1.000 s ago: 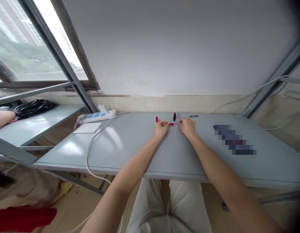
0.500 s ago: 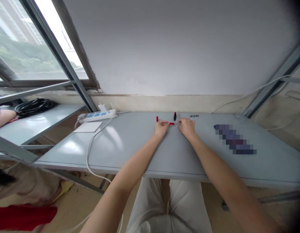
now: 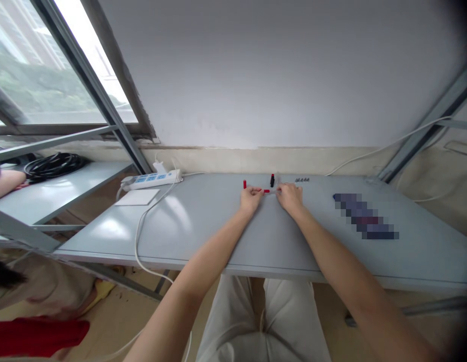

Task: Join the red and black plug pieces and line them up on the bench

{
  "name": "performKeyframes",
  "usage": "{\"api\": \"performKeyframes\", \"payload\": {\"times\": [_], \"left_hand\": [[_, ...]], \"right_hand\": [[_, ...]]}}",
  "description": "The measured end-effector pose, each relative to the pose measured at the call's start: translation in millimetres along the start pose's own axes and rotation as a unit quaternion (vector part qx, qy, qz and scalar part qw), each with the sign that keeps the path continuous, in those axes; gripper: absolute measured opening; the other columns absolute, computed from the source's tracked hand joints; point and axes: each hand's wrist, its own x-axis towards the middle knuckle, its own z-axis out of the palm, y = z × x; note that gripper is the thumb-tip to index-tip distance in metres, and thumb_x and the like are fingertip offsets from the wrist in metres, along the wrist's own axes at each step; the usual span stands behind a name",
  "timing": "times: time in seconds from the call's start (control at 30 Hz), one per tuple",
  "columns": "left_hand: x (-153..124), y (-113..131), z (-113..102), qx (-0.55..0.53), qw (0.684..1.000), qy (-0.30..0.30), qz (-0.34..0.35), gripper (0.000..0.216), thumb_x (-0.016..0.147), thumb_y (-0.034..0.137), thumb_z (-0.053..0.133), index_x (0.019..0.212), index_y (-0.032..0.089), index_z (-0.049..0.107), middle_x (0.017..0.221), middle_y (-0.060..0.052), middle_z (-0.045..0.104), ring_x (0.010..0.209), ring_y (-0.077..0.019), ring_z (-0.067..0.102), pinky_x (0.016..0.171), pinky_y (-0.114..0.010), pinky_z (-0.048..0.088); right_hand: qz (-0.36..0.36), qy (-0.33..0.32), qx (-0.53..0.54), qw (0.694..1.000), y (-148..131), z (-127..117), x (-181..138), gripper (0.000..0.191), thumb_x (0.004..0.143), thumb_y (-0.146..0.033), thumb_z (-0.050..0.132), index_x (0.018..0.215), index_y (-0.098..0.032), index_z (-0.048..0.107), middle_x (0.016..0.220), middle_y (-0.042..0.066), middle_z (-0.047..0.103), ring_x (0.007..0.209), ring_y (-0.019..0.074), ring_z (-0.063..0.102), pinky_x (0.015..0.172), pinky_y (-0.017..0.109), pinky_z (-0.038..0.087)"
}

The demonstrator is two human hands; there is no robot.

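Observation:
Both my hands rest far out on the grey table point(image 3: 203, 226). My left hand point(image 3: 250, 197) has its fingers curled and pinches one end of a small red piece point(image 3: 266, 191) that lies flat. My right hand point(image 3: 290, 195) is closed too, its fingertips at the other end of that piece; what they pinch is too small to name. A second red piece point(image 3: 244, 184) stands upright just beyond my left hand. A small black and red piece point(image 3: 271, 180) stands upright behind the gap between my hands.
A row of tiny dark parts point(image 3: 302, 179) lies beyond my right hand. A white power strip point(image 3: 152, 180) with its cable and a white sheet point(image 3: 137, 197) sit at the left. Coiled black cable point(image 3: 52, 165) lies on the side shelf, near another person's arm point(image 3: 5, 182).
My right hand has crept slightly left toward the flat red piece. My left hand has barely moved.

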Motion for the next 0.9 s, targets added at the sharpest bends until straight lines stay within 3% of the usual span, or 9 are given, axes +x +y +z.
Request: {"api": "performKeyframes", "payload": {"times": [0.47, 0.73, 0.9], "left_hand": [[3.1, -4.4, -2.8, 0.029, 0.999, 0.000, 0.014, 0.006, 0.072, 0.017, 0.065, 0.076, 0.013, 0.063, 0.066, -0.005, 0.064, 0.062, -0.0126, 0.057, 0.065, -0.027, 0.044], [3.6, -4.7, -1.1, -0.010, 1.000, -0.020, 0.003, 0.007, 0.074, 0.017, 0.063, 0.079, 0.012, 0.063, 0.071, -0.006, 0.066, 0.061, -0.0105, 0.057, 0.065, -0.025, 0.045], [5.0, -5.1, -2.2, -0.020, 1.000, -0.018, 0.007, 0.006, 0.074, 0.018, 0.062, 0.077, 0.013, 0.063, 0.069, -0.005, 0.065, 0.061, -0.0102, 0.057, 0.064, -0.024, 0.044]], "right_hand": [[-0.012, 0.007, 0.019, 1.000, 1.4, 3.9, 1.6, 0.020, 0.083, -0.019, 0.049, 0.095, -0.019, 0.065, 0.102, 0.009, 0.064, 0.099, 0.0228, 0.053, 0.081, 0.036, 0.032], [-0.105, 0.019, 0.077, 0.991, -3.8, 9.8, 3.5, 0.022, 0.083, -0.021, 0.050, 0.101, -0.019, 0.062, 0.105, 0.007, 0.064, 0.101, 0.0216, 0.054, 0.080, 0.033, 0.034], [-0.125, 0.015, 0.075, 0.989, -8.1, 6.3, 1.8, 0.024, 0.083, -0.021, 0.049, 0.103, -0.019, 0.061, 0.106, 0.008, 0.064, 0.102, 0.0227, 0.054, 0.079, 0.033, 0.034]]}}
